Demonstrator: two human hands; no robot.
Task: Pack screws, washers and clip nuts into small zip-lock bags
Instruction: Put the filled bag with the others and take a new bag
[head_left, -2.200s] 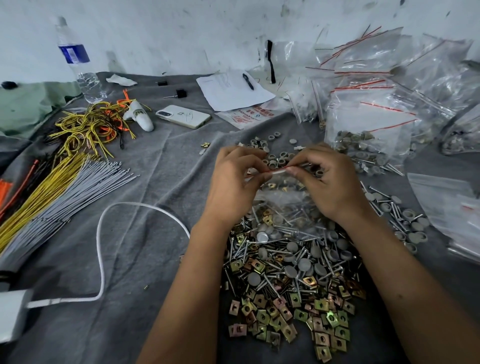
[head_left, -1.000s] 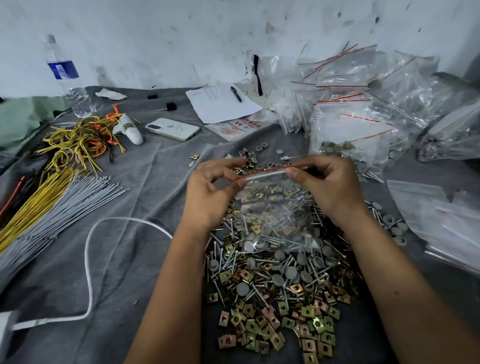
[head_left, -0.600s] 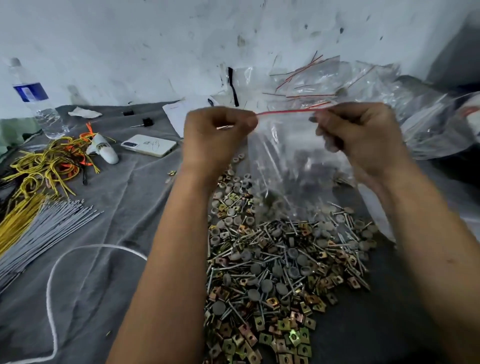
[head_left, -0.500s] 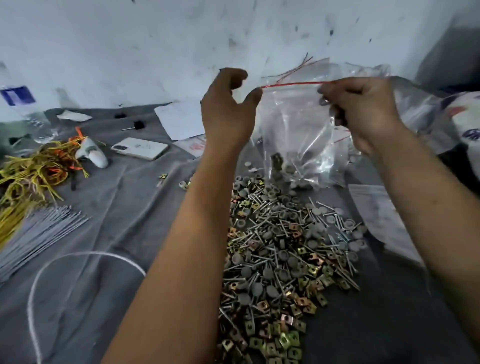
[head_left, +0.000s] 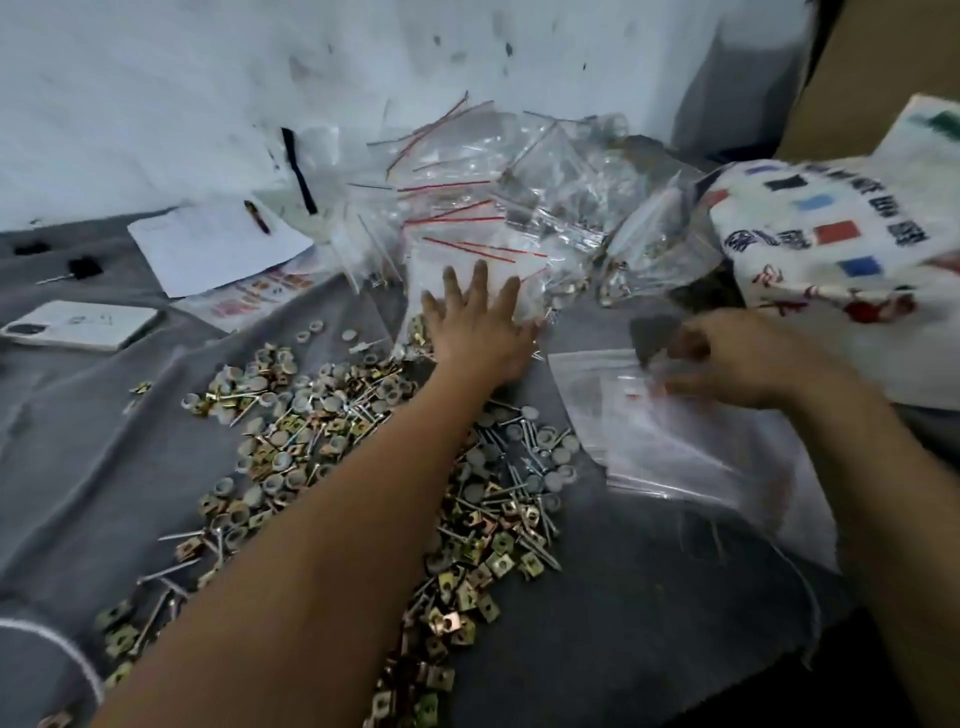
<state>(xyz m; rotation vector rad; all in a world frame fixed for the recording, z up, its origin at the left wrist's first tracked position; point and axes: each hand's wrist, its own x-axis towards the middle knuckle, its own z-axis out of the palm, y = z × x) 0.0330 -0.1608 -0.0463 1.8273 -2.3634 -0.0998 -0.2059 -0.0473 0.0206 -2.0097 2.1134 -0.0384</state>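
My left hand (head_left: 475, 325) lies flat with spread fingers on a filled zip-lock bag (head_left: 485, 270) at the front of the heap of packed bags (head_left: 519, 197). My right hand (head_left: 737, 364) is blurred, its fingers curled at the top of a stack of empty zip-lock bags (head_left: 675, 441) on the right. A loose pile of screws, grey washers and brass-coloured clip nuts (head_left: 374, 457) covers the grey cloth (head_left: 104, 467) below my left forearm.
A white paper with a pen (head_left: 215, 249) and a white phone (head_left: 78, 325) lie at the back left. A printed white sack (head_left: 841, 249) stands at the right. A white cable (head_left: 62, 649) crosses the lower left corner.
Both hands held the filled bag up by its red zip edge. Now the bag lies on the heap under my flat left hand, and my right hand has moved to the empty bags.
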